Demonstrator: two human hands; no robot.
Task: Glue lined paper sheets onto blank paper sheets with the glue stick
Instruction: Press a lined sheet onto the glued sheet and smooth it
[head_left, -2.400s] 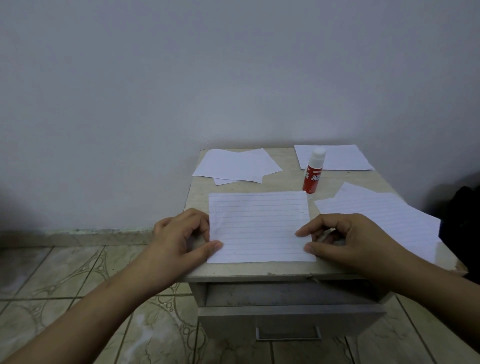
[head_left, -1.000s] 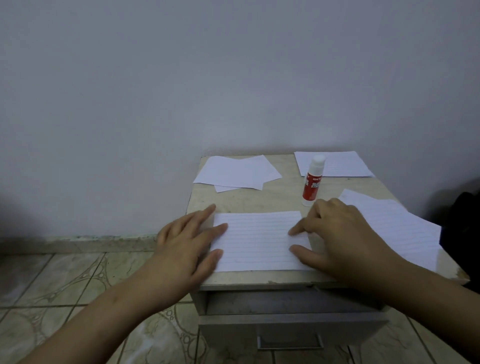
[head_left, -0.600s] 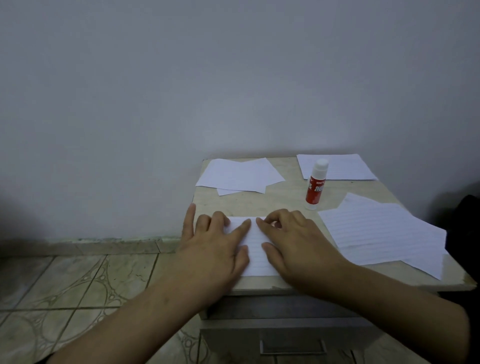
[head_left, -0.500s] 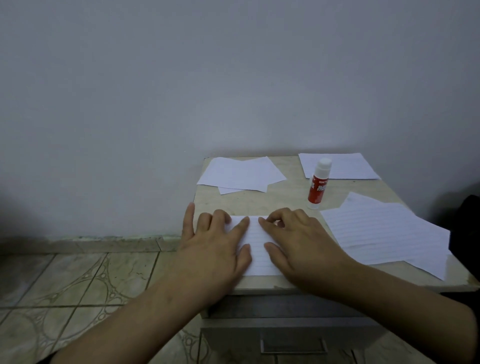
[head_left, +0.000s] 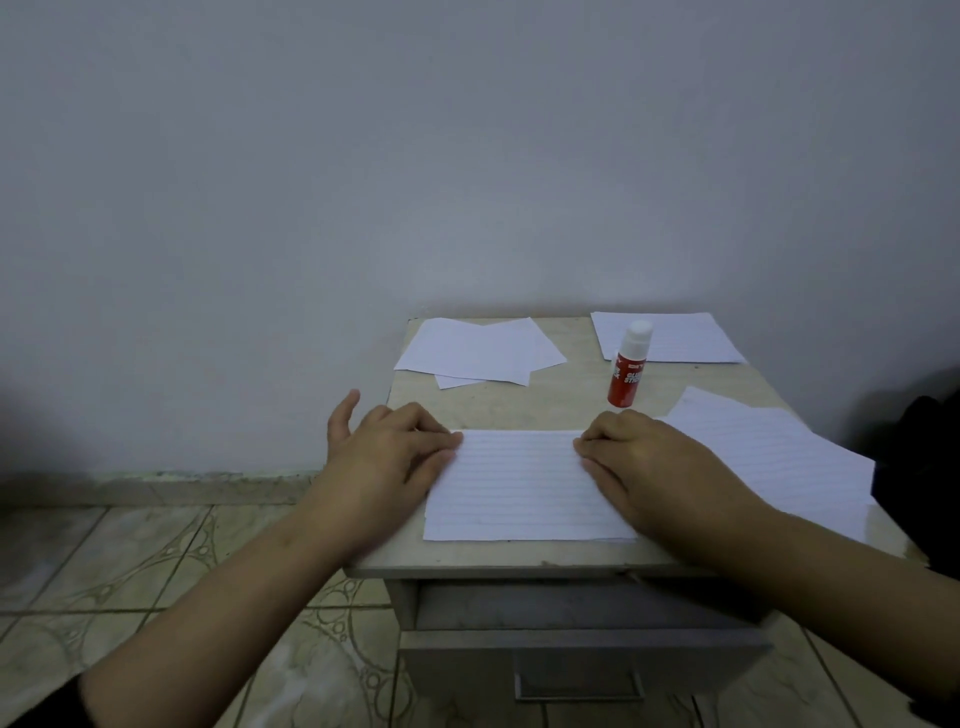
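A: Where's the lined sheet?

B: Flat at the desk's near edge, between the two hands.

A: And the hands?

B: Left hand presses its left edge, right hand its right edge. Fingers lie on the paper, lightly bent, grasping nothing.

A: The glue?

B: Upright and capped, just behind the right hand, untouched.

A: Other paper?

B: Blank sheets at the far left, one lined page at the far right, a lined pile along the right side.
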